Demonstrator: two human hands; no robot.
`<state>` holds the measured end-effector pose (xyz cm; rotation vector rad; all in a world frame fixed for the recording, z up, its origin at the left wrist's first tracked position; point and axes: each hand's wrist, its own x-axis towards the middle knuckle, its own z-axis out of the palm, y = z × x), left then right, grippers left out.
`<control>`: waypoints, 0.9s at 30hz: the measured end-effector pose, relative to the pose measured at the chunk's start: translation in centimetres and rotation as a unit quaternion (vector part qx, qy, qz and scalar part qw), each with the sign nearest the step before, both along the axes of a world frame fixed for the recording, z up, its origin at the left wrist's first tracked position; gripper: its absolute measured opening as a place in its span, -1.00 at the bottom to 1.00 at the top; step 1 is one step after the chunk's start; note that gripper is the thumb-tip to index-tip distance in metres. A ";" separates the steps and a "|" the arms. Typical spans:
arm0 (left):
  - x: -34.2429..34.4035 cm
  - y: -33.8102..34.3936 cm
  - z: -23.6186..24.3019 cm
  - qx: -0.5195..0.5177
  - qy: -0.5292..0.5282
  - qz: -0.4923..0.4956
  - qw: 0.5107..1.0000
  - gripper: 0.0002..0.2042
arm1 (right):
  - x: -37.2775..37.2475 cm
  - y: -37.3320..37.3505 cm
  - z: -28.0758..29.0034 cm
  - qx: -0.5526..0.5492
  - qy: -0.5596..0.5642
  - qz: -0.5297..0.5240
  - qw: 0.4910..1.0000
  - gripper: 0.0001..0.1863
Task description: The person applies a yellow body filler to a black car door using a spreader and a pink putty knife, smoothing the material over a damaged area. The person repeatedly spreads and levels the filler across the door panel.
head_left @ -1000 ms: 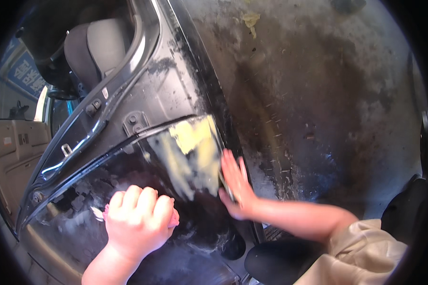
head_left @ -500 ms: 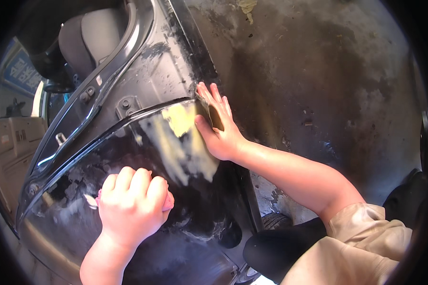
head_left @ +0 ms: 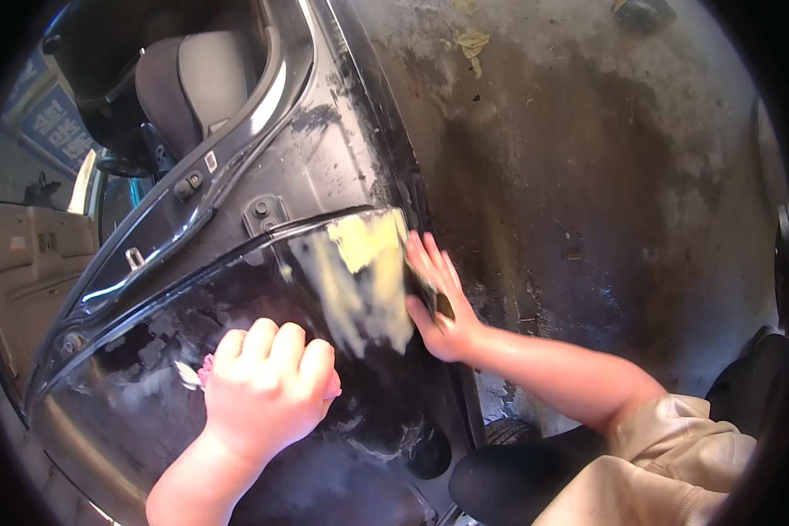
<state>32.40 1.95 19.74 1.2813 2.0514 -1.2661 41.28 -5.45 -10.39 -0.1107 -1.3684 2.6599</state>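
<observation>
My left hand (head_left: 267, 377) is closed in a fist over the dark car panel (head_left: 263, 280). Bits of a crumpled pink cloth (head_left: 335, 386) stick out on both sides of it, with a white tip (head_left: 187, 375) at its left. My right hand (head_left: 443, 302) lies along the panel's right edge, fingers stretched out and thumb towards the panel. Under its palm is a dark, thin sheet that looks like sandpaper (head_left: 430, 298), mostly hidden by the hand. Just left of this hand, yellow filler (head_left: 364, 241) is smeared over the panel in pale streaks.
Beyond a seam lies a bare, scuffed door sill (head_left: 311, 167). Through the opening a car seat (head_left: 197, 83) shows at upper left. The stained concrete floor (head_left: 579, 175) stretches to the right. A tyre (head_left: 510, 431) is partly visible beside my dark-clothed leg (head_left: 535, 469).
My right hand has slid along the panel edge towards me, from above the filler to beside it. The view has shifted slightly. My left hand keeps its grip on the pink cloth.
</observation>
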 end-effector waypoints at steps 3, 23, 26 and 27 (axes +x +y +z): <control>-0.2 -0.9 0.0 -0.003 0.009 0.001 1.000 -0.78 | -0.6 -0.5 0.0 0.023 0.000 0.009 1.000 -0.25; -0.2 -0.5 -0.1 0.001 -0.003 -0.020 1.000 -0.79 | 0.7 0.2 0.7 0.031 -0.037 0.027 0.998 -0.26; -0.4 -0.9 -0.4 0.007 -0.005 -0.028 1.000 -0.78 | -1.1 -0.2 1.1 0.061 -0.051 -0.011 0.997 -0.28; -0.4 -1.3 -0.4 0.015 -0.001 -0.035 0.999 -0.77 | -3.1 -0.1 1.6 0.062 -0.051 -0.045 0.996 -0.29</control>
